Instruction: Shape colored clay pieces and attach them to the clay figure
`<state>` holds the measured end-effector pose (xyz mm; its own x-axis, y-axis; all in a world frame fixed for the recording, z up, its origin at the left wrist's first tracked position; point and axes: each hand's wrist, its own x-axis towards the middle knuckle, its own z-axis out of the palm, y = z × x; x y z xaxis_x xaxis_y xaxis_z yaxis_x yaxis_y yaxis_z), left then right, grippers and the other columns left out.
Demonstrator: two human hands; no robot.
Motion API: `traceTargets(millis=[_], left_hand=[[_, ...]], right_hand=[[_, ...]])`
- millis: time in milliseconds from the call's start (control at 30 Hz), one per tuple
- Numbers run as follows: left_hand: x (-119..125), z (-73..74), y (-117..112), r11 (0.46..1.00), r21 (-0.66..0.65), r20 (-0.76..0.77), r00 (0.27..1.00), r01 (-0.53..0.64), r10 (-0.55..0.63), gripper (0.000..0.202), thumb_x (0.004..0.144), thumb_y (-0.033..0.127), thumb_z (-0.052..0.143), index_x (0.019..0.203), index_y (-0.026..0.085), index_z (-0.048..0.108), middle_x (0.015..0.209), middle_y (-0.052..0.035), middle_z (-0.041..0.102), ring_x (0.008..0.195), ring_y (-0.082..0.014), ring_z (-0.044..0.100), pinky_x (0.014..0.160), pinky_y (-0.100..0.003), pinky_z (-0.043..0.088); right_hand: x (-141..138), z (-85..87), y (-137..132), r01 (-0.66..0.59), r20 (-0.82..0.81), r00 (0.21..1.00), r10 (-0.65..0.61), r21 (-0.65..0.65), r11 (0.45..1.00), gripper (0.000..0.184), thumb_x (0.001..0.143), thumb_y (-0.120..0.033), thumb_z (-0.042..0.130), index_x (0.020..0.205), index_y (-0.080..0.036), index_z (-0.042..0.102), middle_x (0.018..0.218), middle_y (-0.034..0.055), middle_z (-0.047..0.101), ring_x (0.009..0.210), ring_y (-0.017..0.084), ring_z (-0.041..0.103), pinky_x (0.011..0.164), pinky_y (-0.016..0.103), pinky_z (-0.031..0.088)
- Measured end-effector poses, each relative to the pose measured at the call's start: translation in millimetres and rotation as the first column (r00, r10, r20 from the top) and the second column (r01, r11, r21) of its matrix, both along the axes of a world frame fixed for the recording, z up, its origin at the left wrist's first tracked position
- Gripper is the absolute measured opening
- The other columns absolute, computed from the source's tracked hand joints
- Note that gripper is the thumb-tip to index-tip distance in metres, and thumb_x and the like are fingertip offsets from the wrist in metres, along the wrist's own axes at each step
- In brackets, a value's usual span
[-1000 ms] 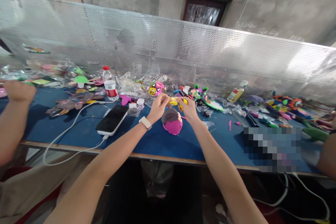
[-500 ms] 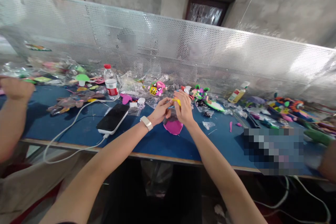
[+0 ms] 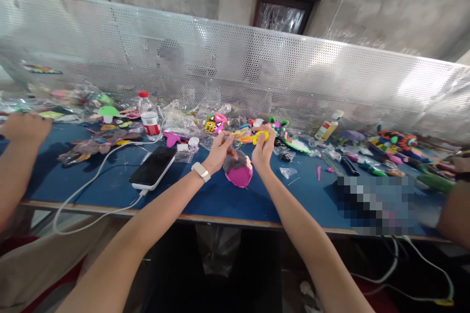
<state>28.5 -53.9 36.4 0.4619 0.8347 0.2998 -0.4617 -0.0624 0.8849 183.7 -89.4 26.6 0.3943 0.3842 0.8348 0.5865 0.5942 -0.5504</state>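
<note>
Between my two hands, above the table, stretches a soft yellow lump of modelling clay (image 3: 261, 135). My right hand (image 3: 263, 151) pinches its thick end. My left hand (image 3: 219, 154), with a pale band on the wrist, has its fingertips closed at the other side, where a thin yellowish strip or clear wrapper (image 3: 241, 136) runs across; which of these it grips is hard to make out. Just below the hands, a rounded magenta piece (image 3: 239, 177) with a grey upper part lies on the blue table (image 3: 205, 198).
A phone (image 3: 153, 167) on a white block with a cable lies left, near a water bottle (image 3: 150, 116). Clay animal faces (image 3: 216, 123) and plastic bags line the perforated metal screen (image 3: 227, 68). Other people's arms (image 3: 25, 142) reach in at both sides. A glue bottle (image 3: 328, 128) stands back right.
My hands have moved apart, the right one outward, and the yellow clay now shows stretched between them. More of the grey and magenta piece is visible. The view has shifted slightly.
</note>
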Motion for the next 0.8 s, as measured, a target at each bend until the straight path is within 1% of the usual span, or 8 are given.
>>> traceTargets(millis=[67,167,333,433,500,600,700,800], left_hand=[[-1.9,-0.1,3.7,0.999,-0.013,0.017,0.999,-0.032,0.032,0.051,0.079,0.057,0.082,0.098,0.024,0.048,0.086,0.0047,0.07,0.044,-0.0085,0.061,0.044,-0.023,0.048],[-5.5,0.7,8.9,0.997,-0.056,0.059,0.997,-0.055,0.058,0.052,0.077,0.056,0.084,0.097,0.024,0.048,0.093,0.0033,0.072,0.044,-0.007,0.06,0.044,-0.023,0.048],[-9.3,3.6,11.3,0.996,-0.085,0.112,0.993,-0.031,0.041,0.055,0.072,0.053,0.089,0.097,0.023,0.05,0.096,0.0018,0.073,0.043,-0.0064,0.059,0.044,-0.023,0.049],[-9.8,5.0,9.7,0.998,-0.051,0.099,0.994,-0.034,0.039,0.051,0.074,0.052,0.087,0.095,0.023,0.05,0.092,0.0026,0.072,0.043,-0.0074,0.06,0.045,-0.024,0.049],[-9.8,5.4,8.5,0.998,-0.014,0.067,0.996,-0.057,0.058,0.05,0.075,0.053,0.086,0.093,0.023,0.05,0.087,0.0038,0.069,0.044,-0.0086,0.061,0.045,-0.024,0.05],[-9.7,5.1,6.7,0.991,0.074,-0.013,0.994,-0.111,0.112,0.048,0.078,0.057,0.083,0.087,0.022,0.051,0.081,0.0033,0.068,0.044,-0.0104,0.062,0.047,-0.025,0.051],[-10.0,4.7,4.6,0.964,0.207,-0.103,0.976,-0.168,0.193,0.045,0.084,0.058,0.078,0.083,0.02,0.055,0.081,-0.0003,0.069,0.049,-0.0128,0.066,0.049,-0.024,0.049],[-10.9,4.2,2.5,0.927,0.324,-0.148,0.958,-0.186,0.244,0.04,0.086,0.056,0.077,0.083,0.019,0.061,0.086,-0.0029,0.071,0.057,-0.0152,0.069,0.052,-0.025,0.048]], right_hand=[[1.8,0.6,3.6,-0.05,-0.198,0.979,0.045,-0.023,0.998,0.041,0.11,-0.053,0.032,0.135,-0.026,0.05,0.103,0.008,0.069,0.089,0.022,0.072,0.082,0.041,0.06],[7.5,2.4,10.2,-0.237,-0.46,0.869,0.182,-0.064,0.969,0.043,0.105,-0.062,0.039,0.13,-0.029,0.047,0.096,0.0038,0.065,0.07,0.017,0.068,0.059,0.031,0.057],[13.4,10.6,9.9,-0.536,-0.71,0.615,0.343,-0.056,0.843,0.041,0.084,-0.061,0.072,0.097,-0.028,0.051,0.076,-0.0036,0.059,0.063,0.014,0.062,0.054,0.026,0.052],[10.4,15.4,4.2,-0.649,-0.778,0.511,0.365,-0.071,0.757,0.043,0.082,-0.063,0.072,0.083,-0.026,0.05,0.066,-0.0051,0.055,0.055,0.012,0.057,0.047,0.023,0.045],[6.9,17.0,1.2,-0.681,-0.787,0.498,0.365,-0.094,0.726,0.049,0.085,-0.068,0.067,0.074,-0.025,0.045,0.063,-0.005,0.053,0.05,0.01,0.054,0.041,0.022,0.038],[1.5,18.0,-1.0,-0.679,-0.795,0.5,0.345,-0.113,0.725,0.056,0.085,-0.072,0.066,0.068,-0.024,0.041,0.055,-0.0079,0.045,0.04,0.007,0.041,0.035,0.021,0.023],[-2.4,19.0,-3.0,-0.671,-0.773,0.527,0.353,-0.123,0.732,0.051,0.085,-0.073,0.066,0.078,-0.025,0.052,0.05,-0.0115,0.039,0.035,0.005,0.03,0.033,0.021,0.015],[-3.9,19.6,-5.4,-0.646,-0.704,0.606,0.37,-0.164,0.746,0.049,0.085,-0.073,0.067,0.095,-0.026,0.061,0.055,-0.0108,0.049,0.034,0.005,0.03,0.032,0.021,0.015]])
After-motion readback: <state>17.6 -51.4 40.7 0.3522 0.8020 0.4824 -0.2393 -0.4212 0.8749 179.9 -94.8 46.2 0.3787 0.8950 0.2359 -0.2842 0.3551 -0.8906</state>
